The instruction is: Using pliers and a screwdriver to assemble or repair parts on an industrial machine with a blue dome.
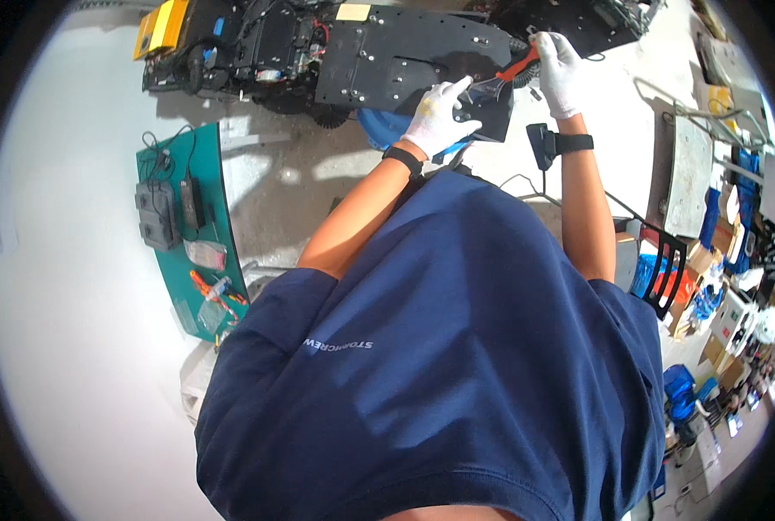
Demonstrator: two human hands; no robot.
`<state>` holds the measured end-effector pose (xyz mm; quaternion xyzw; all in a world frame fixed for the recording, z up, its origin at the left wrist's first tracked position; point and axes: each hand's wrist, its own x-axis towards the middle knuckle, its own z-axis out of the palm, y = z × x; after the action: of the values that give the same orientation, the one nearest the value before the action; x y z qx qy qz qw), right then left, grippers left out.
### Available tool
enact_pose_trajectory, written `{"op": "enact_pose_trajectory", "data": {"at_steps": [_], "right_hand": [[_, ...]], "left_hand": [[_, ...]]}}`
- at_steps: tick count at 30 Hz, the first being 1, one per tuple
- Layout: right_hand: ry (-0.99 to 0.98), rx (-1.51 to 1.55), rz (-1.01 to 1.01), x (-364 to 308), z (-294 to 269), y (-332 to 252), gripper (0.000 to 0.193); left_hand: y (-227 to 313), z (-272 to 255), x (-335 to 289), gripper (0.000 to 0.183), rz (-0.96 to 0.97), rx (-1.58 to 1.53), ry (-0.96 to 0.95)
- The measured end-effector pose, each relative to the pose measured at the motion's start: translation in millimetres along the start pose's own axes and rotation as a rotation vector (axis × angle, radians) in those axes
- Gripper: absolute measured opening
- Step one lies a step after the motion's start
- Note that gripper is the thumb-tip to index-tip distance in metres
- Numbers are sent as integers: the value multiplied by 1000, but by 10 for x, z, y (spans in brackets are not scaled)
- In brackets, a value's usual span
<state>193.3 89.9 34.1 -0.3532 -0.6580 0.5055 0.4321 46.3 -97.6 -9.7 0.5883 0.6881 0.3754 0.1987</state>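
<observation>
Both my hands wear white gloves. My right hand (559, 74) is closed around the red handle of a tool, pliers (516, 67) by the look of it. Their metal end points down and left toward my left hand, over the corner of a flat black plate (370, 65). On the plate's near right part lies my left hand (440, 117), thumb and forefinger spread apart; the other fingers are partly hidden. Screw heads and slots dot the plate, which is part of a larger black machine (270, 52) with wiring and wheels.
A yellow block (161, 29) sits at the machine's far left end. Left of me, a green mat (203, 165) carries a dark case (156, 215), cables and orange-handled tools (214, 291). Beneath the plate shows a blue round object (379, 130). A black metal frame (663, 269) and clutter stand right.
</observation>
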Motion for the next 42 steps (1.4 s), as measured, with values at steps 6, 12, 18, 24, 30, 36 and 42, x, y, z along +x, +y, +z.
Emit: {"op": "enact_pose_trajectory", "data": {"at_steps": [6,12,18,24,30,36,42], "right_hand": [[296,-458,118,-812,-441,52,34],[704,-432,507,-1757,-395,88,36],[752,-2,521,-2167,2,-132,25],[630,-64,602,-2320,138,-346,29],[457,-228,486,-2455,181,-467,29],[264,-171,626,-2442,13,-515,30],[155,-205,633,-2434,-19,-517,32]], "left_hand": [[-29,-104,-24,70,143,-9,-107],[-117,-56,-46,56,247,24,-64],[-230,-50,-23,43,287,-8,-81],[-287,-100,-1,35,331,-38,-125],[-354,-98,-23,37,357,-8,-157],[-369,-73,-16,26,369,11,-145],[-414,-83,-7,27,435,7,-138]]}}
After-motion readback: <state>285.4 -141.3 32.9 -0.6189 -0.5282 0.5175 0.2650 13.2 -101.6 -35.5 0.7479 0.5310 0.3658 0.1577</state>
